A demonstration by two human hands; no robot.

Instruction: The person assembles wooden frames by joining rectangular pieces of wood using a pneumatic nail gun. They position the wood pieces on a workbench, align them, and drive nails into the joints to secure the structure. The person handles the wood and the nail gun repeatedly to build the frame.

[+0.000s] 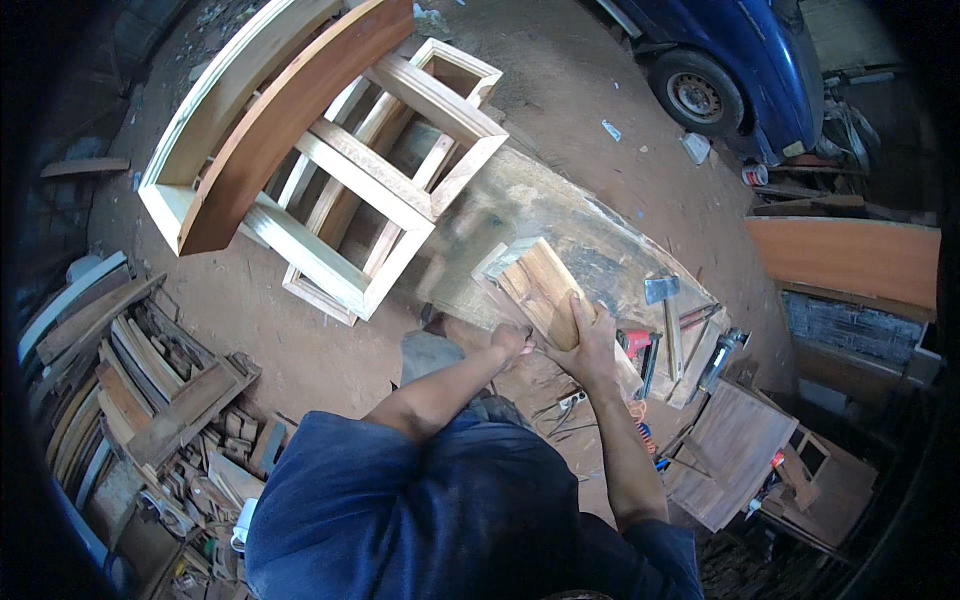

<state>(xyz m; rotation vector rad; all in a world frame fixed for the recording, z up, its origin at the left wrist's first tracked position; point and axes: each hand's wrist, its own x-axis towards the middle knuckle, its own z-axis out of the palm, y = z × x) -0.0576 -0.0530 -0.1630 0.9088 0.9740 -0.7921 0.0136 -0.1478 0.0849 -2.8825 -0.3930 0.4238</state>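
A short, thick wooden board (548, 285) with a light brown grain lies tilted on the worn workbench (610, 235) in front of me. My right hand (588, 340) grips its near right part, the thumb lying along the top face. Close to the board's near left edge, my left hand (512, 341) is closed; what its fingers hold, if anything, is hidden. Just right of the board rests a red and black nail gun (640, 348). Beyond that lies a hammer (661, 291) with a wooden handle.
Wooden frames (375, 180) with a curved brown panel (290, 130) stand at the far left. Scrap wood (150, 385) is piled on the left. A blue car (745, 60) is at the far right, above a brown board (845, 262). A cylindrical tool (720, 360) lies at the bench's right end.
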